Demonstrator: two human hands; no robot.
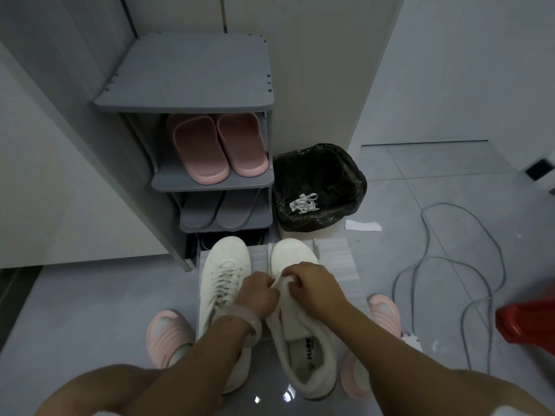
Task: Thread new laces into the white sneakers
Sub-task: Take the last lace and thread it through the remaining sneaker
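Both hands (288,288) pinch, seemingly, flat lace (woven) over suede-like sneaker (295,331).

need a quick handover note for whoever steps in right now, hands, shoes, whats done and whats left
Left hand: pinching the tongue of the right sneaker near its top.
Right hand: gripping the same tongue from the other side.
Both sneakers sit side by side on a foam sheet in front of the shoe rack.
Done: left sneaker is laced. A bundle of white laces lies in the bin.
Left: the right sneaker shows no lace; thread it. No loose new lace is clearly visible.
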